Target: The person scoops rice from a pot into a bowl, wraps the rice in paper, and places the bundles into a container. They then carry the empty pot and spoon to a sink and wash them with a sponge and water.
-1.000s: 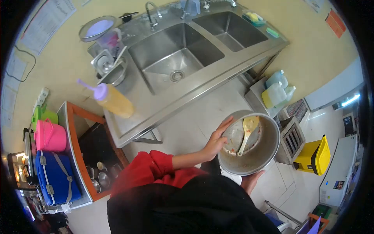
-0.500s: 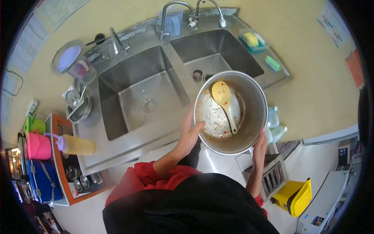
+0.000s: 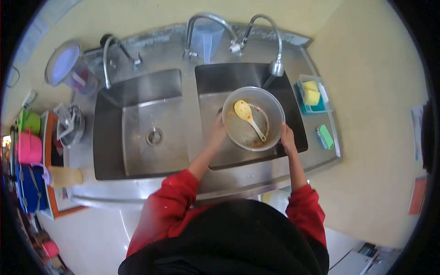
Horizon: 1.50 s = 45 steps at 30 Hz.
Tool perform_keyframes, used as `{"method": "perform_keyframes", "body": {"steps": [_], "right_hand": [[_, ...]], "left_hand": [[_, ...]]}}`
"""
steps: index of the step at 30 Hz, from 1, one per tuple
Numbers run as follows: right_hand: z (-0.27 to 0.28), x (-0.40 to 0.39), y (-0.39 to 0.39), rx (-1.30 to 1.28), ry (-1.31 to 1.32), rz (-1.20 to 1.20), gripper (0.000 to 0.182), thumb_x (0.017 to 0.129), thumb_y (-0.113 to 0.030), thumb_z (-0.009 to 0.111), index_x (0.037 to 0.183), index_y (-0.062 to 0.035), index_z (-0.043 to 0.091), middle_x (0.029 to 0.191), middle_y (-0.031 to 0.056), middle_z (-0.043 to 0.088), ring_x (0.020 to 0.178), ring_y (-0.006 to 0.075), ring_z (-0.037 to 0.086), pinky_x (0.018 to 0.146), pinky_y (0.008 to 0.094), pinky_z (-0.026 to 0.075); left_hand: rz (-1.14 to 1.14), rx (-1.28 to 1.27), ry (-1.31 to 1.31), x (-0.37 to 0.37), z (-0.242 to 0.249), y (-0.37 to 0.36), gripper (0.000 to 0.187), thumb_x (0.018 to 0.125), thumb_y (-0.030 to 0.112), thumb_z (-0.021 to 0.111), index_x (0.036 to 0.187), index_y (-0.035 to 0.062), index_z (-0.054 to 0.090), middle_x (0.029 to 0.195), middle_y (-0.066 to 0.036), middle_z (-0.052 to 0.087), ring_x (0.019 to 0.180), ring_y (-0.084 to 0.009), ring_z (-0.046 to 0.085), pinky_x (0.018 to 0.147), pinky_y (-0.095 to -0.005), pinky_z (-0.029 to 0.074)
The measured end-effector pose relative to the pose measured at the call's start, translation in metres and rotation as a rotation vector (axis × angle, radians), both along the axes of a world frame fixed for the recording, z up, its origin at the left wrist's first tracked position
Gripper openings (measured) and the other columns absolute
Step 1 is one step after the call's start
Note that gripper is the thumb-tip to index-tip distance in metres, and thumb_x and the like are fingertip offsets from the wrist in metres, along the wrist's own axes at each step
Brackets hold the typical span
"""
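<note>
A deep metal pot (image 3: 273, 110) is held over the right sink basin (image 3: 208, 137), its mouth facing up. Inside it lies a pale yellow rice paddle (image 3: 250, 119) with red food bits, and more scraps dot the pot's bottom. My left hand (image 3: 219, 132) grips the pot's left side, its fingertips partly hidden behind the wall. On the right side, my right hand (image 3: 287, 137) is closed at the rim. The flexible faucet (image 3: 277, 68) hangs just behind and above the pot.
The left basin (image 3: 151, 114) lies beside it under another faucet (image 3: 107, 59). On the right ledge sit a box with yellow sponges (image 3: 312, 95) and a green-topped brush (image 3: 326, 136). A squeeze bottle (image 3: 64, 176) and a metal bowl (image 3: 73, 128) stand at left; a clear jug (image 3: 207, 39) is behind.
Both hands have carried the pot forward, away from my body, from the counter's front edge to over the right basin. The rice paddle stays inside. My view has shifted too.
</note>
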State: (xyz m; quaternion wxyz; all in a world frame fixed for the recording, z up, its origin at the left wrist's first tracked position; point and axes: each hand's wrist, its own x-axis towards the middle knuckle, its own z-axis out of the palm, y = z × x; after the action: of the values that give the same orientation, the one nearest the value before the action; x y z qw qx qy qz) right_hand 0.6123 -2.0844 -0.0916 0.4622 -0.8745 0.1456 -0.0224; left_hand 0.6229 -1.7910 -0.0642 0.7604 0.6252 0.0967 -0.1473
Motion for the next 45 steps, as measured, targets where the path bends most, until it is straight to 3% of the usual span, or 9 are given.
{"method": "perform_keyframes", "body": {"steps": [3, 10, 13, 17, 21, 34, 39, 43, 45], "right_hand": [[-0.074, 0.056, -0.045, 0.103, 0.15, 0.147, 0.048, 0.093, -0.043, 0.04, 0.109, -0.0019, 0.057, 0.09, 0.0102, 0.062, 0.079, 0.0174, 0.062, 0.051, 0.03, 0.049], [-0.166, 0.115, -0.052, -0.353, 0.553, 0.469, 0.045, 0.092, -0.032, 0.041, 0.122, 0.0016, 0.047, 0.12, 0.0227, 0.052, 0.113, 0.0338, 0.049, 0.096, 0.0405, 0.036], [-0.119, 0.107, 0.009, -0.731, 0.365, 0.349, 0.054, 0.09, -0.029, 0.045, 0.132, 0.0032, 0.034, 0.133, 0.0228, 0.039, 0.123, 0.0347, 0.038, 0.103, 0.0392, 0.029], [-0.004, 0.157, 0.118, 0.083, -0.336, 0.402, 0.057, 0.093, -0.022, 0.041, 0.138, 0.0039, 0.017, 0.143, 0.025, 0.02, 0.134, 0.0356, 0.018, 0.11, 0.0369, 0.015], [0.041, 0.267, 0.187, -0.021, -0.662, 0.245, 0.056, 0.095, -0.022, 0.037, 0.138, 0.0056, 0.016, 0.143, 0.0254, 0.017, 0.135, 0.0345, 0.012, 0.111, 0.0375, 0.01], [0.055, 0.353, 0.227, -0.581, -0.075, 0.408, 0.059, 0.081, -0.024, 0.051, 0.129, 0.0063, 0.034, 0.131, 0.0237, 0.04, 0.124, 0.0349, 0.037, 0.105, 0.0402, 0.026], [0.053, 0.3, 0.175, 0.223, -0.376, 0.258, 0.035, 0.09, -0.027, 0.046, 0.113, -0.0024, 0.054, 0.099, 0.0146, 0.061, 0.091, 0.0235, 0.057, 0.081, 0.0342, 0.043], [0.027, 0.21, 0.093, 1.465, 0.351, -0.045, 0.034, 0.094, -0.037, 0.04, 0.087, -0.0092, 0.057, 0.067, 0.0051, 0.058, 0.058, 0.0124, 0.052, 0.055, 0.0262, 0.042], [-0.003, 0.196, 0.059, 1.814, 0.431, 0.323, 0.033, 0.094, -0.037, 0.04, 0.074, -0.0114, 0.049, 0.054, 0.0001, 0.043, 0.046, 0.0104, 0.04, 0.046, 0.0246, 0.034]], "left_hand": [[0.107, 0.097, 0.185, 0.018, -0.066, -0.035, 0.051, 0.082, 0.016, 0.054, 0.129, 0.0011, 0.039, 0.117, -0.015, 0.052, 0.104, -0.0238, 0.051, 0.083, -0.0381, 0.043], [0.172, -0.085, 0.513, 0.016, -0.292, -0.087, 0.05, 0.083, 0.02, 0.055, 0.124, -0.006, 0.042, 0.119, -0.019, 0.051, 0.11, -0.0266, 0.049, 0.087, -0.0394, 0.042], [0.302, 0.049, 0.643, 0.002, -0.169, -0.075, 0.051, 0.082, 0.02, 0.055, 0.125, -0.0041, 0.042, 0.12, -0.018, 0.05, 0.11, -0.0259, 0.049, 0.088, -0.0384, 0.042], [0.338, 0.001, 0.51, 0.003, -0.09, -0.078, 0.05, 0.081, 0.019, 0.055, 0.125, -0.001, 0.043, 0.121, -0.017, 0.05, 0.109, -0.0247, 0.049, 0.092, -0.0356, 0.04], [0.117, -0.123, 0.296, 0.003, -0.054, -0.057, 0.056, 0.085, 0.023, 0.053, 0.135, 0.006, 0.034, 0.131, -0.011, 0.043, 0.121, -0.0212, 0.039, 0.101, -0.0332, 0.028], [0.207, -0.329, 0.318, -0.025, 0.006, -0.026, 0.035, 0.087, 0.023, 0.051, 0.121, 0.0143, 0.05, 0.117, 0.0, 0.052, 0.11, -0.0117, 0.044, 0.092, -0.0305, 0.033], [0.078, -0.347, 0.313, -0.023, 0.014, -0.038, 0.036, 0.086, 0.022, 0.052, 0.12, 0.0118, 0.05, 0.118, -0.002, 0.054, 0.109, -0.0135, 0.047, 0.092, -0.031, 0.035], [0.022, -0.459, 0.36, -0.014, 0.009, -0.055, 0.036, 0.087, 0.022, 0.05, 0.122, 0.0113, 0.048, 0.119, -0.003, 0.053, 0.11, -0.016, 0.047, 0.092, -0.0304, 0.035], [-0.016, -0.472, 0.405, -0.005, 0.009, -0.064, 0.036, 0.088, 0.023, 0.048, 0.122, 0.0106, 0.047, 0.12, -0.005, 0.052, 0.11, -0.0173, 0.047, 0.093, -0.0313, 0.036]]}}
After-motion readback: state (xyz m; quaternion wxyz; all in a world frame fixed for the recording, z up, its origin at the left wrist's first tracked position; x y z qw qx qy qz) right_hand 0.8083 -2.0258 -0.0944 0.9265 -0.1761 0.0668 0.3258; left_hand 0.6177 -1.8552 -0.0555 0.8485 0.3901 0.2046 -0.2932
